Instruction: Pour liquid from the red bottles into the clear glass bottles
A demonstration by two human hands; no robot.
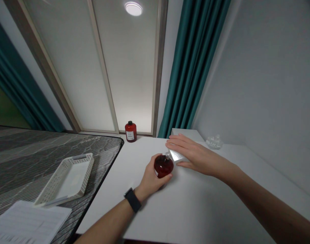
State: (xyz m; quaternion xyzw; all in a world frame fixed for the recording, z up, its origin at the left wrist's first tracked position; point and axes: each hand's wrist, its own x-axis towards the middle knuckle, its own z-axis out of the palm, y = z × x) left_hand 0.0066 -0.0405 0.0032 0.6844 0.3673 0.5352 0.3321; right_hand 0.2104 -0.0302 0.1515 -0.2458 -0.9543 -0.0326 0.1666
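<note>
My left hand [151, 178] wraps around a rounded, dark red see-through bottle [164, 166], which stands on the white table. Closed around a shiny silver container [177, 156] is my right hand [193, 154], fingers over its top and thumb below. The container is tipped to the left, and its narrow ridged neck meets the open top of the bottle. Whether liquid is passing between them cannot be made out. Farther back, a red bottle [130, 133] with a black cap and white label stands upright on the table.
Behind my right hand sits a white box [187, 134], with a crumpled clear plastic bag [214, 142] beside it. To the left, a white perforated basket [87, 173] and printed papers [30, 222] lie on a grey striped surface [104, 149]. A wall bounds the right side.
</note>
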